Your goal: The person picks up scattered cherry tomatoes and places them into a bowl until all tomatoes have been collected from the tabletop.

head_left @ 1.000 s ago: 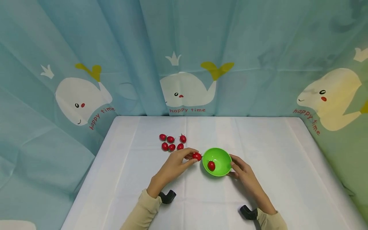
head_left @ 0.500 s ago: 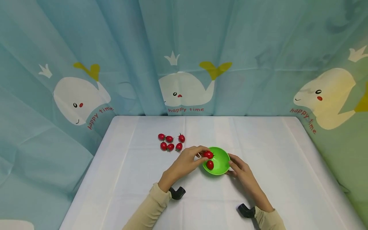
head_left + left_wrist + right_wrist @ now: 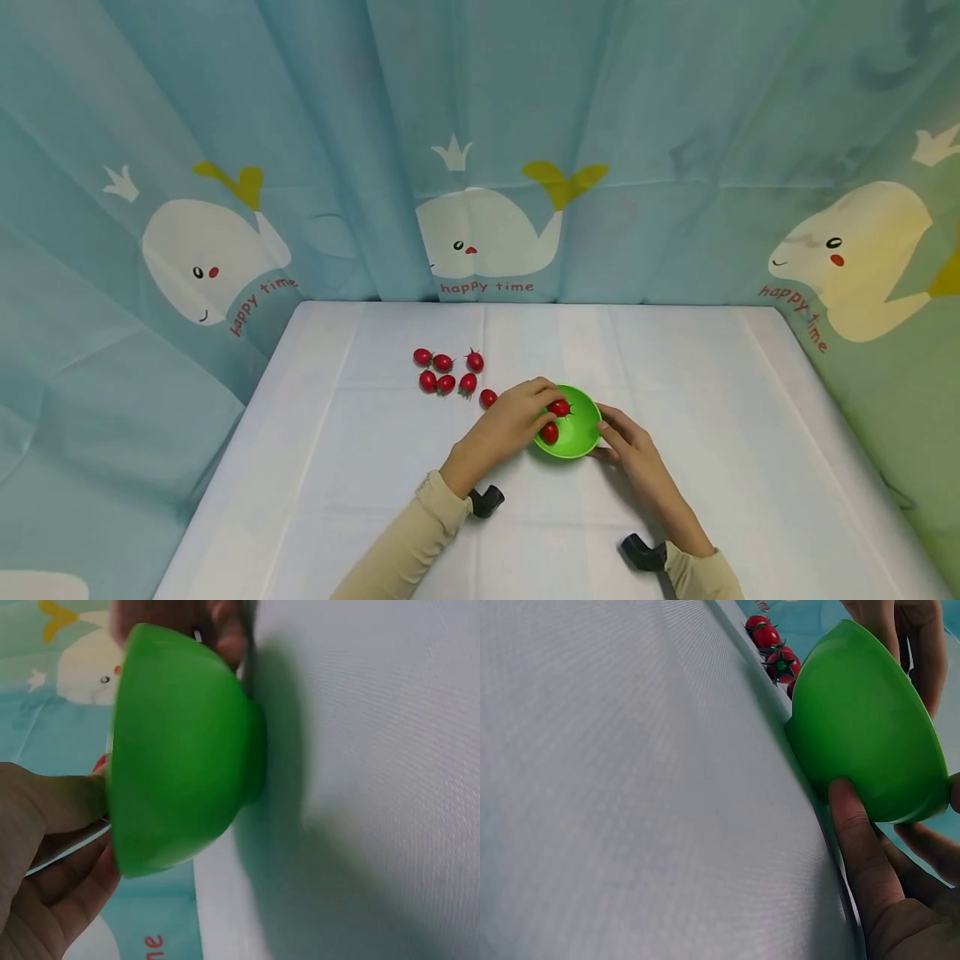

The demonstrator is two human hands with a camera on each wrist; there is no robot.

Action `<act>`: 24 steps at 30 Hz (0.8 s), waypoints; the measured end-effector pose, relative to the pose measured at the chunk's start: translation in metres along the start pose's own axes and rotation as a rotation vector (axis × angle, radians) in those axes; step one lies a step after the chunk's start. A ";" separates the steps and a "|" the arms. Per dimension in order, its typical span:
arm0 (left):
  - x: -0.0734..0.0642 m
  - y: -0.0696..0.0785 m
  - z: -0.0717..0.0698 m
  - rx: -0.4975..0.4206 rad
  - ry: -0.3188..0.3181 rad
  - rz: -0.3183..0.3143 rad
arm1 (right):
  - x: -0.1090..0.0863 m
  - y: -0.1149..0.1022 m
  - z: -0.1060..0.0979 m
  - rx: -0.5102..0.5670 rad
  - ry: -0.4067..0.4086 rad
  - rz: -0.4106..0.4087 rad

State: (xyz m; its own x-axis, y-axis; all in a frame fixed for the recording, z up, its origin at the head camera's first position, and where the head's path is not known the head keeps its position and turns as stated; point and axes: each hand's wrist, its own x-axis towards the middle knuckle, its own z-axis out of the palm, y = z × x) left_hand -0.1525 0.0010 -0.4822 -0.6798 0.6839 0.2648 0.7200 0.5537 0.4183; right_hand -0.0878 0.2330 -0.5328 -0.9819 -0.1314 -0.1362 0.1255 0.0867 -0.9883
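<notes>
Held tomato point(image 3: 561, 408) carried farther into bowl point(image 3: 582, 434) by left hand's point(image 3: 517, 419) nearly closed, pinching fingers, bowl gripped by right hand's point(image 3: 633, 448) wider-spread fingers, placing beside loose tomato point(image 3: 550, 434) judged almost done

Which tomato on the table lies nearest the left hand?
The tabletop tomato beside the left hand, closest to the green bowl; the other six lie farther left.

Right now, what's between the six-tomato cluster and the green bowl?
A lone tomato, then the left hand, which extends over the green bowl. Head view shows it.
</notes>
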 end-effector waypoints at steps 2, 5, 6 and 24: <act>0.002 0.001 0.002 0.080 0.001 0.028 | 0.000 0.000 0.000 0.004 0.000 0.002; 0.004 0.002 0.006 0.150 0.007 0.046 | 0.000 0.000 0.001 0.001 -0.005 0.010; 0.004 0.003 0.008 0.168 0.009 0.048 | 0.000 0.000 0.001 -0.001 -0.005 0.013; 0.011 0.007 0.018 0.353 -0.007 0.057 | -0.001 -0.003 0.002 0.000 0.012 0.013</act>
State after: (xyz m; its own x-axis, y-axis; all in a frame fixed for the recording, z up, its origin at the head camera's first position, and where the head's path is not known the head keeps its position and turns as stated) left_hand -0.1524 0.0207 -0.4918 -0.6372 0.7210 0.2722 0.7614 0.6437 0.0771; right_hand -0.0873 0.2311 -0.5294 -0.9819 -0.1179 -0.1481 0.1382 0.0879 -0.9865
